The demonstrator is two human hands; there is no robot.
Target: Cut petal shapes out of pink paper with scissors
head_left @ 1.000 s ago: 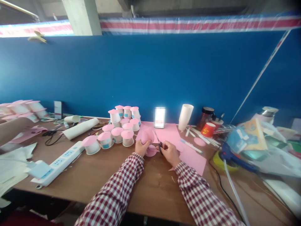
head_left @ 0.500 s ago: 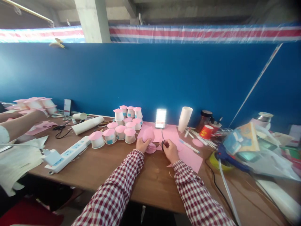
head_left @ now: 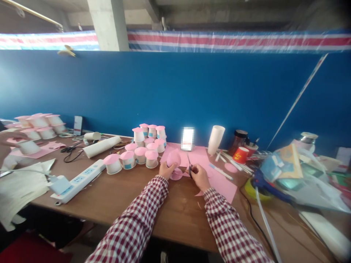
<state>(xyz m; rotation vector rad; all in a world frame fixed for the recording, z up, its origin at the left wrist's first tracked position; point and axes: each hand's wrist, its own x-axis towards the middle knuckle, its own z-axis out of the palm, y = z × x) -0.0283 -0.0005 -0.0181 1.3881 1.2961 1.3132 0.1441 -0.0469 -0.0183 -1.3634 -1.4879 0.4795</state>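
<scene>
My left hand (head_left: 165, 170) is closed on a piece of pink paper (head_left: 173, 159) held up over the wooden table (head_left: 137, 199). My right hand (head_left: 199, 177) grips a pair of scissors (head_left: 189, 163) whose blades point up and away, close beside that pink piece. A second pink round (head_left: 177, 174) lies between my hands. Under and behind them spreads a pink paper sheet (head_left: 219, 180). Both sleeves are red-and-white check.
A cluster of white cups with pink tops (head_left: 142, 146) stands left of my hands, a white power strip (head_left: 79, 179) further left. A white cup stack (head_left: 215, 139), red cup (head_left: 240, 154), pens and a blue glue gun (head_left: 270, 184) sit at right. Another person's arm (head_left: 11, 140) works at far left.
The view rose and then held steady. My hands stay together at the pink paper, the scissors now upright. The person at left pulled the forearm back and holds a cup.
</scene>
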